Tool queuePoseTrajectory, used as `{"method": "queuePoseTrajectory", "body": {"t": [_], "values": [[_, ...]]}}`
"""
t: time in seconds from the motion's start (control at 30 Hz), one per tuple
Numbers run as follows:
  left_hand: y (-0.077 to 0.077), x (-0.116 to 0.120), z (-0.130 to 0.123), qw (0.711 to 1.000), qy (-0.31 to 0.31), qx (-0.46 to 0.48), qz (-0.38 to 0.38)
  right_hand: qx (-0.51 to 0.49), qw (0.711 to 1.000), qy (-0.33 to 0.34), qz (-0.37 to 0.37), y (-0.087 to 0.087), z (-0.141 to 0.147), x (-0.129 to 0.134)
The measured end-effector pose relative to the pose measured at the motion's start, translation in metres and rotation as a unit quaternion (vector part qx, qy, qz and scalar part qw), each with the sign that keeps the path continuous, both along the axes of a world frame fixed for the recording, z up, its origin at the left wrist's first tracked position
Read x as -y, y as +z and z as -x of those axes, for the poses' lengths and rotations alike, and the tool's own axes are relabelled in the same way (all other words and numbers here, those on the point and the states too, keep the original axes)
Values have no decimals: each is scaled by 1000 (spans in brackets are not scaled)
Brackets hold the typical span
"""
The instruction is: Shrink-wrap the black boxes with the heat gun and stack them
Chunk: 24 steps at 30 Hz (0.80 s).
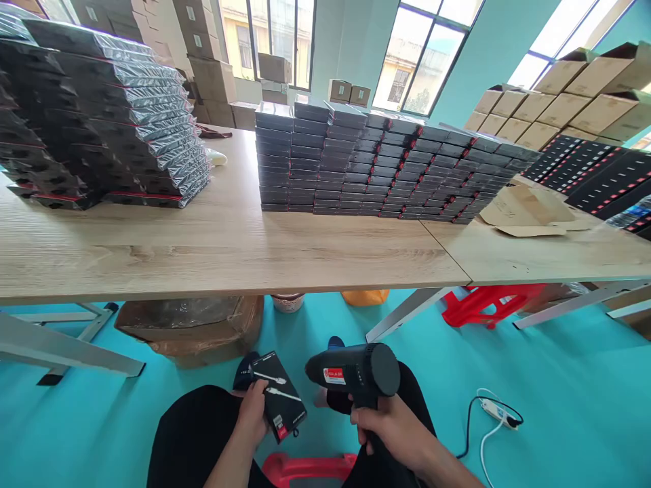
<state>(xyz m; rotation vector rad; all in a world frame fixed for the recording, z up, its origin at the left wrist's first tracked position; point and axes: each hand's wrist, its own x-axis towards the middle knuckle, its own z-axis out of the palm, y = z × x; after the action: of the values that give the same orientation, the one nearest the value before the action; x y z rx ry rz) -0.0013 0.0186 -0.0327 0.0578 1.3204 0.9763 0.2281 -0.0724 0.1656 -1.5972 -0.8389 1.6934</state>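
Observation:
My left hand [251, 415] is closed on the edge of a small black box [279, 396], which is printed with a picture of a white cable and has a red patch at its lower corner. The box is tilted and held low, over my lap. Gripped by its handle in my right hand [379, 423] is a black heat gun [350, 371] with a red and white label. Its tapered nozzle points left, towards the box but apart from it. Whether the heat gun is running cannot be seen.
A wooden table [213, 254] stands ahead, bearing a long stack of black boxes [325, 163] and a stack in loose shiny film [127, 129]. Flattened cardboard [529, 210] lies right. Below are a carton [203, 332], a red stool [488, 305] and a power strip [501, 412] with cords.

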Motion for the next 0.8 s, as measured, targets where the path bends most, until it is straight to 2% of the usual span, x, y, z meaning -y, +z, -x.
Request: {"method": "queuePoseTrajectory", "body": {"t": [0.1,0.17,0.33,0.47,0.6,0.8], "values": [[5,6,-6,992,-90,-48,-68,-37,998,51,-17,-4,4,-8],[7,8,-7,988,-122,-40,-85,-43,997,65,-22,-8,7,-16],[7,9,-6,997,-79,14,-22,-2,1000,-25,-13,-9,-3,-44],[6,3,-5,998,-49,31,26,-28,999,23,2,-1,-13,-56],[4,-1,-3,999,-24,37,24,-45,996,73,15,0,-10,-45],[-3,-3,3,999,0,49,17,-52,985,143,77,-3,-11,-4]]}}
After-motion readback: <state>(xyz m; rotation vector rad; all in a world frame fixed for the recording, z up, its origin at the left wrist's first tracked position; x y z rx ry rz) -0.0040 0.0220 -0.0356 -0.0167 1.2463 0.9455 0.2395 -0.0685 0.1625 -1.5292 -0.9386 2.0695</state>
